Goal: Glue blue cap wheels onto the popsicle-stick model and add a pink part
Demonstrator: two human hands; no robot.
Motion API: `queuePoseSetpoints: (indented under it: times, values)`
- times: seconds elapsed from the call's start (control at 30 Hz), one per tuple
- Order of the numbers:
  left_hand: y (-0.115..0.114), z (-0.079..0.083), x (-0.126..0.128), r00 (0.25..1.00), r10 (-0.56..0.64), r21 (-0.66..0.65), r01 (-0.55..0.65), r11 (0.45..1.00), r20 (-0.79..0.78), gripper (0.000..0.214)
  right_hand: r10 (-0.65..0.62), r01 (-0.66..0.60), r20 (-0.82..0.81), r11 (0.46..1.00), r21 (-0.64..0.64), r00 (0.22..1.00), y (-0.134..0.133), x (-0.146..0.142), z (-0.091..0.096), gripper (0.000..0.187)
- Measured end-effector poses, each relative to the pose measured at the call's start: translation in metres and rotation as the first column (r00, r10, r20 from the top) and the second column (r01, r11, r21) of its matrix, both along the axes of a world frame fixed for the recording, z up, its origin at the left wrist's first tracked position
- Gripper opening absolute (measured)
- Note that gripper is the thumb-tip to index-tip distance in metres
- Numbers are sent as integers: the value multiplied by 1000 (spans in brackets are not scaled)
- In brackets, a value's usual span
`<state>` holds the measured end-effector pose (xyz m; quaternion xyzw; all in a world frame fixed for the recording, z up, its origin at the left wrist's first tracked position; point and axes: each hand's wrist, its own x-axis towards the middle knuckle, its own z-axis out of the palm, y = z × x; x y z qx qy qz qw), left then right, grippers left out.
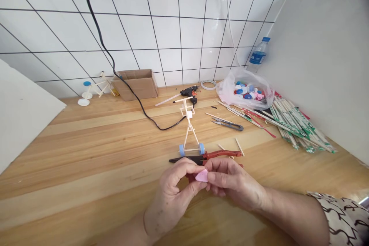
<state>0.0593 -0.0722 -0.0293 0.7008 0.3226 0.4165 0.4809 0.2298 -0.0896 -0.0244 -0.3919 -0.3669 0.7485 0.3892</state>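
Pink piece [201,176]: small, pale, roughly triangular, partly hidden.

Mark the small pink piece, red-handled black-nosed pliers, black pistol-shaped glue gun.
Pink piece [201,176]: head view, exposed face.
Red-handled pliers [211,155]: head view, upper handle near pivot.
Black glue gun [188,92]: head view, body.

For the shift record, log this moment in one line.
left hand: pinching pink piece | right hand: pinching same piece | stick model: beyond pliers
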Motion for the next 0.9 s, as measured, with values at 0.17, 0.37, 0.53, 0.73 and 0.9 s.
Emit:
queuePoseSetpoints:
  times: [0.17,0.37,0.53,0.73,0.9]
  values:
    - [1,-2,0,1000,-22,59,21,998,21,16,37,-39,82,999,32,996,-2,0,0,28]
    - [1,-3,-1,999,-29,103,25,994,37,20,33,-37,138,999,29,990,-2,0,1,30]
    - [3,-2,1,999,-19,105,13,994,51,19,39,-38,102,999,-10,994,0,2,4,30]
    - [2,0,0,999,-46,124,44,991,16,14,21,-19,99,1000,-19,995,1,1,3,28]
    - [0,1,1,998,-62,103,61,993,5,10,8,-11,138,1000,21,990,0,0,-1,26]
